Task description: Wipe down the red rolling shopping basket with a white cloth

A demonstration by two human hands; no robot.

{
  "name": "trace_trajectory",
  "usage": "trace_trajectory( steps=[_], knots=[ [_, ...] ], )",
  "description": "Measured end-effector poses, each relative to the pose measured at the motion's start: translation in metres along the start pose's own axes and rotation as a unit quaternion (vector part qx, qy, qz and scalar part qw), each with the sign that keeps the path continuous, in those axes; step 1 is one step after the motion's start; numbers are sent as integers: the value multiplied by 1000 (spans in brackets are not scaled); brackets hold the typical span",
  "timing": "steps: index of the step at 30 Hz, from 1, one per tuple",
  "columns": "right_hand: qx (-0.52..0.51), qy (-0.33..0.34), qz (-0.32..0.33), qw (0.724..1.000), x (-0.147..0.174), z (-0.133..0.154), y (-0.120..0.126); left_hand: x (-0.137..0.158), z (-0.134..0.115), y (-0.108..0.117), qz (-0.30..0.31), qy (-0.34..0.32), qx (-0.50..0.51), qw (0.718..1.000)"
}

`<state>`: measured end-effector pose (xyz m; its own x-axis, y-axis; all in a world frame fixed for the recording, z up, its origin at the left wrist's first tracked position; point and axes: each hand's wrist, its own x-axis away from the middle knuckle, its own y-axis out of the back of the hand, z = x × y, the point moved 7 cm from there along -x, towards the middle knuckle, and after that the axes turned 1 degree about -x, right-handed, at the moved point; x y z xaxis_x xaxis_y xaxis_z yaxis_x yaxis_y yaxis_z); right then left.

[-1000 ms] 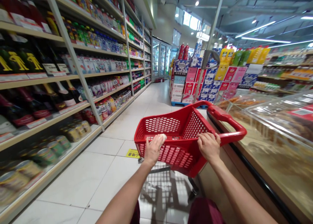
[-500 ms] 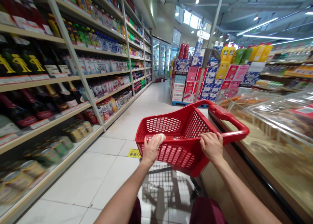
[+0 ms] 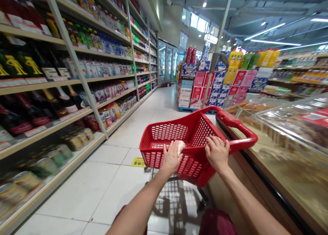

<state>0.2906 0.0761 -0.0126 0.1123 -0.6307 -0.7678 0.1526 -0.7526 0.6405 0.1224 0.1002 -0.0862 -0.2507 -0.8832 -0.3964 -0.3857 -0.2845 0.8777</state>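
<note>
Red cart (image 3: pixel 196 161) stands on floor (image 3: pixel 102 183) beside tabletop (image 3: pixel 271 163). Your left hand (image 3: pixel 172 155) lies over near rim (image 3: pixel 194 148), closed on white cloth (image 3: pixel 181 146); your right hand (image 3: pixel 217 153) clamps same rim near handle (image 3: pixel 244 144). Cloth work looks under way; which stretches are done or left, cannot tell.

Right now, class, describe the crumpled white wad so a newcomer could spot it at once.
Find the red shopping cart at the centre. The left hand is at its near side, fingers pointing forward. At that hand's thumb side is the crumpled white wad, set apart by its pale, lumpy look against the red.
</note>
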Motion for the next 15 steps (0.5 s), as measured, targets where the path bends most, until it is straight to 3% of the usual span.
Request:
trace_trajectory(
  steps=[5, 8, 12, 15],
  knots=[
    [-95, 89, 126, 983, 7, 89, -29, 11, 26, 3, 37, -20, -43, 998],
    [-112, 80, 156, 978, 12, 127, -54, 19, 52, 6, 56, -4, -85, 995],
    [-108, 84, 135, 981, 11, 141, -76, 24, 67, 8, 71, 0, -114, 991],
    [-107, 112, 96, 983, 11, 118, -72, 25, 63, 10, 57, -3, -134, 989]
  ],
)
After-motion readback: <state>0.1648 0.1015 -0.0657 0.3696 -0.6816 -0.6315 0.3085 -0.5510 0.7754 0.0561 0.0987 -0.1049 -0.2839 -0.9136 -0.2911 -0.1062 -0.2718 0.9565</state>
